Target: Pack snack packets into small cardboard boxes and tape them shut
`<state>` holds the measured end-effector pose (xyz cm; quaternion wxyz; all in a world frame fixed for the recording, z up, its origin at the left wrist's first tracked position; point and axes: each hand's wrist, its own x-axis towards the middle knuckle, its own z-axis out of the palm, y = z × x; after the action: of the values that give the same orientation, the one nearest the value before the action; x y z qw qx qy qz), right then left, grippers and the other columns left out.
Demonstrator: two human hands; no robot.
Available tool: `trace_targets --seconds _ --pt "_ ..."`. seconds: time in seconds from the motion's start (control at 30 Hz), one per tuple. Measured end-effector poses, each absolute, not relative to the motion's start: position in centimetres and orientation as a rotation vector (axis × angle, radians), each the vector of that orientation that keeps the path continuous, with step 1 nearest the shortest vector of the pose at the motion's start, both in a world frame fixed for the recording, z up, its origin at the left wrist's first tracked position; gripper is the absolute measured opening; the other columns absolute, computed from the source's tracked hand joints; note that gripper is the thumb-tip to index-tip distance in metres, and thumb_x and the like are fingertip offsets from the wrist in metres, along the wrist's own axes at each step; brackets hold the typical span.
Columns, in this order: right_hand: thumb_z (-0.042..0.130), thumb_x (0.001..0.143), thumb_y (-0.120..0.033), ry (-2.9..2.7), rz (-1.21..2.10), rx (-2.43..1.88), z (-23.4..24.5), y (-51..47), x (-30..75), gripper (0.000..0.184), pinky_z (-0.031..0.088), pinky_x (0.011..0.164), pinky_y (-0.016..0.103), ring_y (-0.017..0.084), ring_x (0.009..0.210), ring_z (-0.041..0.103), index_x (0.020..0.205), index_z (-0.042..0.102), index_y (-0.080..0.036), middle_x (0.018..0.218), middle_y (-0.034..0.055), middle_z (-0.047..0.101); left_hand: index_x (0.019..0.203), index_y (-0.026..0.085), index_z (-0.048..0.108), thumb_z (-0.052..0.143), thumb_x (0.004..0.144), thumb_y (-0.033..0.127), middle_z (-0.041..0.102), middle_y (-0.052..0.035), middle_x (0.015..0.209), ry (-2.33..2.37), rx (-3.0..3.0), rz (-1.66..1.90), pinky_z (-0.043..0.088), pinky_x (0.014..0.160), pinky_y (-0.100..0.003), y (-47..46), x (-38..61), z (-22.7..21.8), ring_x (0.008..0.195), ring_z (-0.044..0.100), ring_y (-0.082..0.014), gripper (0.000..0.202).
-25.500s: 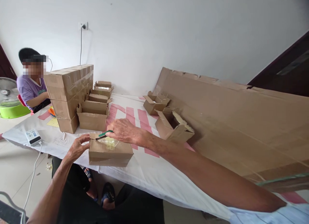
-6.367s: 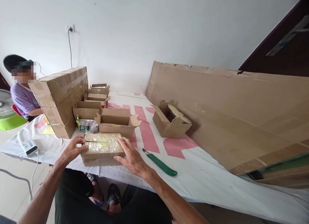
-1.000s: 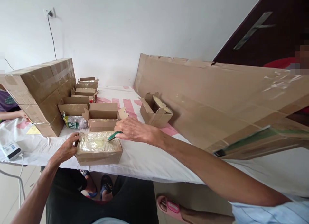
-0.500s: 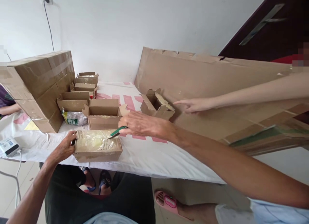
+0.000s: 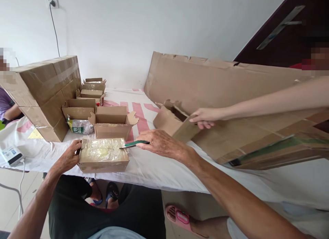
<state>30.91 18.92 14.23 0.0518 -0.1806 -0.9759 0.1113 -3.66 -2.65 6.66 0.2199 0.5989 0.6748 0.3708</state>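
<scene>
A small cardboard box [image 5: 104, 166] with shiny clear tape over its top lies at the table's near edge. My left hand [image 5: 67, 156] grips its left end, fingers over the upper corner and partly hidden. My right hand [image 5: 158, 141] is closed round a green-handled utility knife [image 5: 137, 143], whose blade reaches left to the taped top near its right end. Just behind stands an open cardboard box [image 5: 111, 131] with flaps up. To its left lies a clear plastic packet with a green label [image 5: 81, 127].
At left rises a stack of taped boxes [image 5: 43, 84], with open boxes [image 5: 89, 93] behind. Another person's hand [image 5: 205, 117] holds a tilted open box [image 5: 168, 120] at right, before a large cardboard sheet [image 5: 218, 84]. A white device with a cable [image 5: 11, 156] sits far left.
My right hand has drawn the knife to the right along the box top. The other person's hand, pointing before, now holds the open box at right, which has tipped.
</scene>
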Motion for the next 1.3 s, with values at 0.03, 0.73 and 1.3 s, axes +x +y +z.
trace_targets --seconds 0.03,0.73,1.3 --pt "0.052 0.105 -0.029 -2.956 0.337 -0.553 14.1 18.8 30.7 0.032 0.041 0.076 0.032 0.022 0.094 0.070 0.110 0.082 -0.021 0.108 0.0084 0.082 0.115 0.023 0.081 0.051 0.067 0.010 0.067 -0.0084 0.132 1.869 1.660 1.022 0.060 0.101 -0.036 -2.5 -3.5 6.8 0.126 0.061 -0.0266 0.058" --pt "0.055 0.099 -0.050 -2.475 0.740 -0.770 12.3 19.3 34.1 0.034 0.045 0.069 0.032 0.020 0.074 0.060 0.095 0.075 -0.022 0.085 0.0031 0.072 0.123 0.024 0.079 0.059 0.074 0.016 0.057 -0.0106 0.150 1.862 1.554 1.070 0.063 0.085 -0.028 -4.7 -5.0 6.9 0.136 0.059 -0.0299 0.053" --pt "0.058 0.102 -0.033 -2.602 0.813 -0.394 14.6 15.8 26.1 0.025 0.048 0.079 0.032 0.020 0.087 0.069 0.103 0.079 -0.020 0.097 0.0060 0.079 0.134 0.026 0.075 0.085 0.078 0.034 0.064 -0.0111 0.141 1.871 1.571 0.946 0.061 0.090 -0.033 -4.7 -5.5 6.9 0.127 0.064 -0.0315 0.058"
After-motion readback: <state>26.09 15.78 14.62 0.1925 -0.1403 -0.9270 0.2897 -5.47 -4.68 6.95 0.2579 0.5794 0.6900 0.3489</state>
